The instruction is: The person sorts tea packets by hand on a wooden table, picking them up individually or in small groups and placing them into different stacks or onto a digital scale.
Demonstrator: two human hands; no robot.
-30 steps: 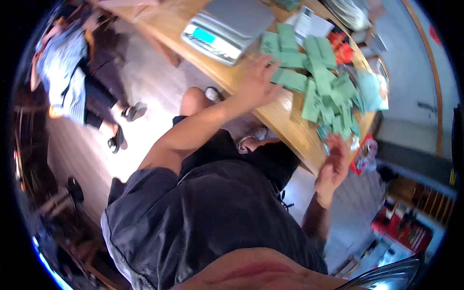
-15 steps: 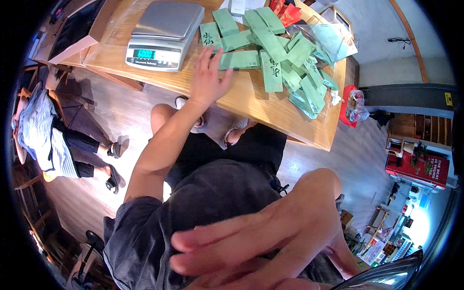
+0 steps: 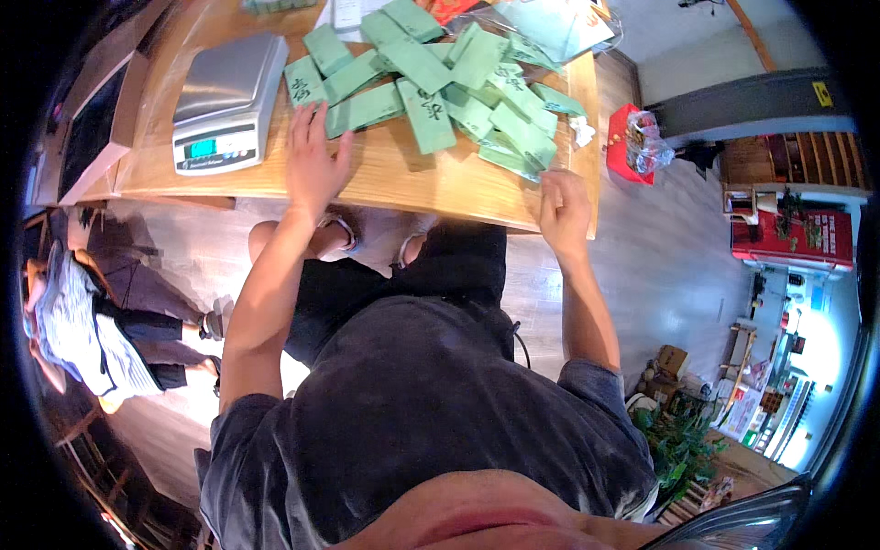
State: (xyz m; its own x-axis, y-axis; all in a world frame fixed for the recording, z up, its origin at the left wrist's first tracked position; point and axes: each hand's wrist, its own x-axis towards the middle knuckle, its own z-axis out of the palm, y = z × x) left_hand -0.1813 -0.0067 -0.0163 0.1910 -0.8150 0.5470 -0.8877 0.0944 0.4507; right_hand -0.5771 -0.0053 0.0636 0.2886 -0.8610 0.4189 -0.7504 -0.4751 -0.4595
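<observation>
Many flat green packets point(image 3: 417, 64) with dark brush lettering lie in a loose pile across the tabletop. My left hand point(image 3: 316, 163) rests at the pile's left side, fingers stretched out, their tips touching the near end of a green packet point(image 3: 305, 82). At the table's front right edge is my right hand point(image 3: 563, 209), its fingers curled in and nothing visible in them. It sits just beside the lowest packet point(image 3: 522, 137) of the pile. A digital scale point(image 3: 225, 101) with a bare steel plate and lit display stands left of my left hand.
The wooden table point(image 3: 367, 183) ends close to my lap. An open cardboard box point(image 3: 105, 128) stands at the left. Crumpled white tissue point(image 3: 581, 130) lies by the right edge. A red bin point(image 3: 631, 142) with a plastic bag is on the floor. Another person point(image 3: 101, 321) is at the left.
My right hand has gone from in front of my chest up to the table's front right edge. My left hand stays by the packets. The whole view has shifted.
</observation>
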